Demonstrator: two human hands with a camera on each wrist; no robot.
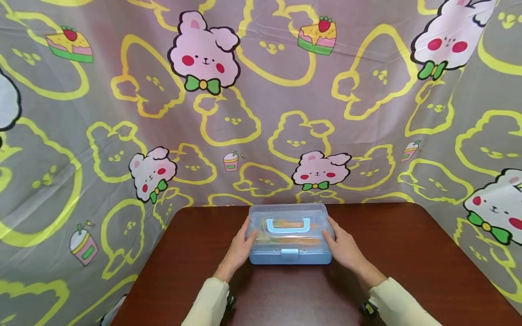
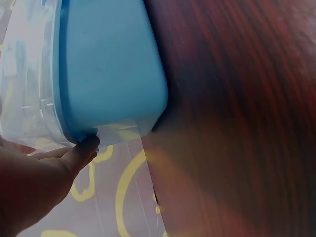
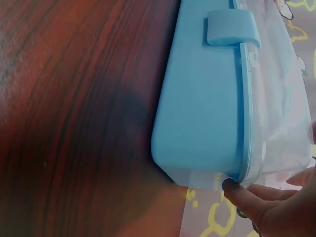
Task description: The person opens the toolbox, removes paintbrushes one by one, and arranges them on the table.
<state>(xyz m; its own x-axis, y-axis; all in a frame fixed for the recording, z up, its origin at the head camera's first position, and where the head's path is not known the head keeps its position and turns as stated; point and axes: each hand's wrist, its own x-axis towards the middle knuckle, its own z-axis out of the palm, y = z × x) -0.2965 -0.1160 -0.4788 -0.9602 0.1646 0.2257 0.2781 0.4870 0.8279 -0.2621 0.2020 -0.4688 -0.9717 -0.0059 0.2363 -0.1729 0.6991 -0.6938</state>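
A blue plastic storage box (image 1: 261, 258) with a clear lid (image 1: 257, 213) is at the far middle of the table. Its light-blue carry handle (image 1: 287, 230) lies folded on the lid, and the front latch (image 3: 232, 28) is down over the rim. Orange things show dimly through the lid; their kind is unclear. My left hand (image 1: 238, 246) grips the box's left end, thumb on the lid's side. At the opposite end my right hand (image 1: 345, 248) holds it likewise, with a fingertip under the rim in the right wrist view. The far fingers are partly hidden.
The dark red-brown wooden table (image 1: 408, 253) spreads out on both sides of the box and in front of it. A cartoon-printed cloth (image 1: 261, 104) hangs behind the table and along its left and right sides. Dark wrist devices (image 1: 369, 309) sit below both sleeves.
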